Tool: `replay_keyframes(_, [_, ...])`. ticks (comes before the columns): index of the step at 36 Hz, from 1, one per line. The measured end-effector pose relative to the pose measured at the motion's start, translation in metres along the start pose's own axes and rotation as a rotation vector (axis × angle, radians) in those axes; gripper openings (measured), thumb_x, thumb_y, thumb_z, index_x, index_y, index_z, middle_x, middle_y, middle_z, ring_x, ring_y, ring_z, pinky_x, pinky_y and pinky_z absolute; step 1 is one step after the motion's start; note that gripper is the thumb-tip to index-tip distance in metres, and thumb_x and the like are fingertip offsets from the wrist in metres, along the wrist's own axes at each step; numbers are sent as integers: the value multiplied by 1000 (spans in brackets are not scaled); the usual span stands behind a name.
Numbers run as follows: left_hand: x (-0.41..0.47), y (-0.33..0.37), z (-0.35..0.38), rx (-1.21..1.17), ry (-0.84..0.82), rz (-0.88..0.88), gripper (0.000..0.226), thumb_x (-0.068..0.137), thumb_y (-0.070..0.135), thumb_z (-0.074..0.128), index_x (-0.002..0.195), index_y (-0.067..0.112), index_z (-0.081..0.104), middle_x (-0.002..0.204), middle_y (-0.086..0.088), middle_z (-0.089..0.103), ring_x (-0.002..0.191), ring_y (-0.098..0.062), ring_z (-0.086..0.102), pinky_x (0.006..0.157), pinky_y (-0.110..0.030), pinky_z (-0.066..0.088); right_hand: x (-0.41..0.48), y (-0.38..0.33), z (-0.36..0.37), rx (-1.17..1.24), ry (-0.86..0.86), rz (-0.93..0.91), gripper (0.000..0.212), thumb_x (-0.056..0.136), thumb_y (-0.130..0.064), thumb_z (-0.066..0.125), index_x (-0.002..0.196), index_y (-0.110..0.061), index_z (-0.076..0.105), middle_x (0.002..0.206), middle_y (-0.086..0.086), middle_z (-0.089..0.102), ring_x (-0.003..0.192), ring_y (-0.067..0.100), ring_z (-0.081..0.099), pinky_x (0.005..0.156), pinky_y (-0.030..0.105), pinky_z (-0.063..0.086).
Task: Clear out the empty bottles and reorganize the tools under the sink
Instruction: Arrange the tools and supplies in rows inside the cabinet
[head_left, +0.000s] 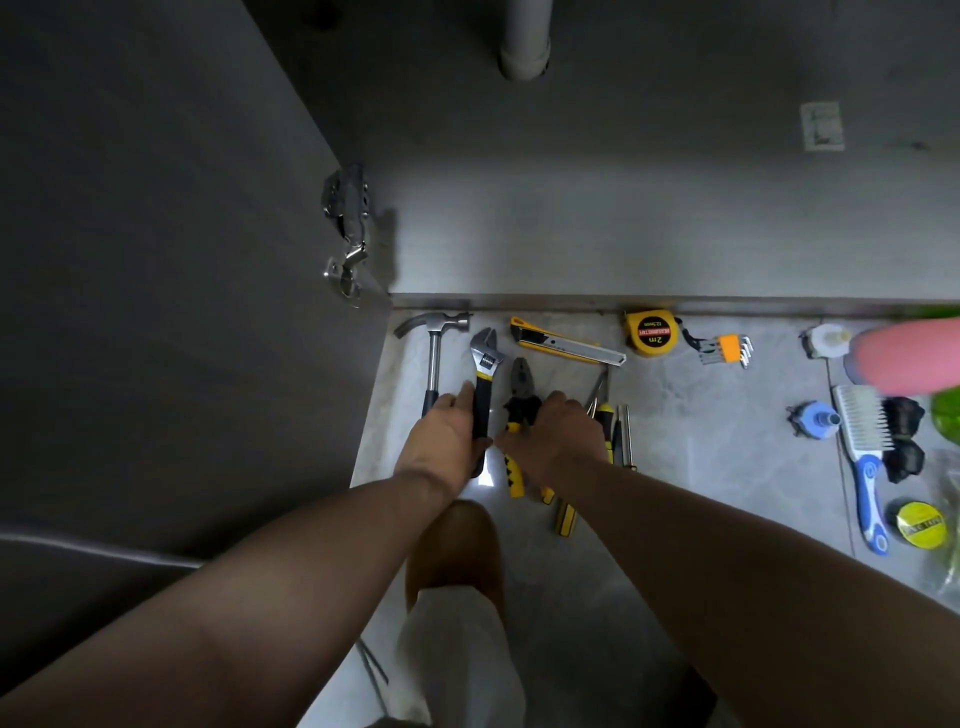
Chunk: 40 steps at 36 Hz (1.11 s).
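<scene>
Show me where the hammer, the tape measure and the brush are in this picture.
hammer (434, 358): head view, on the metal shaft just below the head.
tape measure (651, 332): head view, on the label of the yellow case.
brush (864, 422): head view, on the white bristles.

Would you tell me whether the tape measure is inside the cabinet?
No, the tape measure lies on the floor outside the cabinet, beside the knife.

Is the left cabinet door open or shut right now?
Open: the door stands swung outward, its hinge exposed, and the cabinet floor shows inside.
</scene>
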<state>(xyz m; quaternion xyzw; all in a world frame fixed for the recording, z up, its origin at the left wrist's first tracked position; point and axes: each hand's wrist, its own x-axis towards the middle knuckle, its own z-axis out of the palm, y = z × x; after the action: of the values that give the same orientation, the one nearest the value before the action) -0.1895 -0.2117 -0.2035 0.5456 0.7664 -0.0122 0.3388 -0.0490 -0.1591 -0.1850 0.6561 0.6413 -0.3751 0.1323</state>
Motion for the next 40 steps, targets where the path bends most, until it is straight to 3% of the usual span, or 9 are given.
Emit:
replay_keyframes(5, [-2,1,0,-53,18,-7,63,92,26,71,143,18,36,127,-14,57,112,-35,61,93,-43,54,7,7,-10,35,-30,-62,40,92,-30,64,121,-9,46,120,16,60,108,35,63,87,43,56])
replay_keyframes(10, [-2,0,3,-79,34,-2,60,91,26,71,140,19,37,122,-13,60,108,-33,63,88,-40,53,13,11,-32,-19,258,-231,52,89,-16,65,134,-14,40,141,13,34,104,36,63,80,43,59])
replay_keyframes(14, [-1,0,5,-88,44,-5,59,91,27,72,137,20,37,118,-13,62,105,-32,64,83,-37,52,31,21,-51,-151,111,-357,70,86,-10,65,147,-27,37,155,3,18,131,33,44,93,46,56])
replay_keyframes(17, [-1,0,5,-107,41,-3,58,90,27,72,135,20,37,119,-12,62,107,-32,64,83,-36,51,39,34,-57,-200,23,-343,68,88,-10,61,150,-26,38,153,5,24,131,32,41,99,45,52])
replay_keyframes(21, [-1,1,6,-115,42,-4,52,91,27,70,133,18,40,121,-12,60,109,-32,62,88,-42,54,36,55,-59,-159,95,-301,64,89,-10,61,148,-22,40,149,8,30,130,32,43,100,45,50])
replay_keyframes(28, [-8,9,7,-104,120,80,43,99,33,54,136,18,38,125,-7,52,107,-28,60,75,-35,50,26,93,-67,-195,149,-177,76,81,-9,69,145,-25,30,134,10,38,115,33,48,84,44,53])
replay_keyframes(31, [-10,12,6,-11,172,179,49,98,38,54,140,23,34,124,-3,45,106,-25,57,70,-35,50,26,98,-69,-183,166,-113,66,83,-6,68,138,-18,33,124,12,45,105,32,54,81,43,55])
replay_keyframes(36, [-13,16,12,81,-6,316,77,93,38,62,155,35,18,134,-2,37,116,-25,54,84,-43,57,29,101,-72,-246,138,-36,51,84,-13,75,127,-10,48,117,12,54,101,31,61,79,40,56])
replay_keyframes(40, [-14,23,18,87,-38,313,80,93,28,65,157,34,18,133,-6,31,115,-27,52,89,-39,54,29,107,-75,-251,185,-32,36,87,-14,70,118,-7,52,113,14,54,98,34,60,72,37,46])
